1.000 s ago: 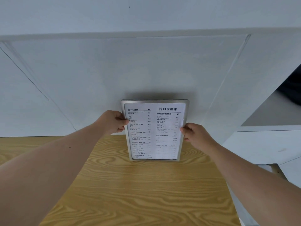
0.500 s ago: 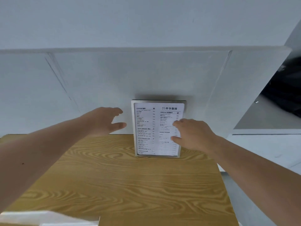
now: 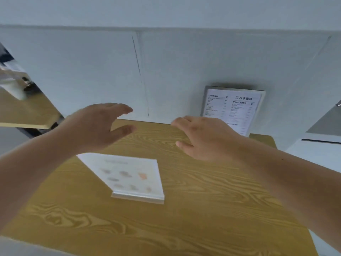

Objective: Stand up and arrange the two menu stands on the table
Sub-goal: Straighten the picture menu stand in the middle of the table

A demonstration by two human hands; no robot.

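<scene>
From your head camera, your left hand (image 3: 97, 126) and right hand (image 3: 204, 137) hover spread and empty above the wooden table (image 3: 203, 209). The framed menu stand (image 3: 233, 109) stands upright at two o'clock against the white wall (image 3: 83, 71); the clear menu stand (image 3: 127, 177) lies flat at seven o'clock.

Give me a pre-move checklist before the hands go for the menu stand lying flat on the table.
1. Framed menu stand upright against the white wall: ok.
2. Acrylic menu stand upright: not ok, it lies flat on the wooden table.
3. Left hand empty and open: ok.
4. Right hand empty and open: ok.
5. Both hands over the flat stand: not ok, they hover beyond it, nearer the wall.
6. Acrylic stand's base undamaged: cannot tell, picture is blurred.
</scene>
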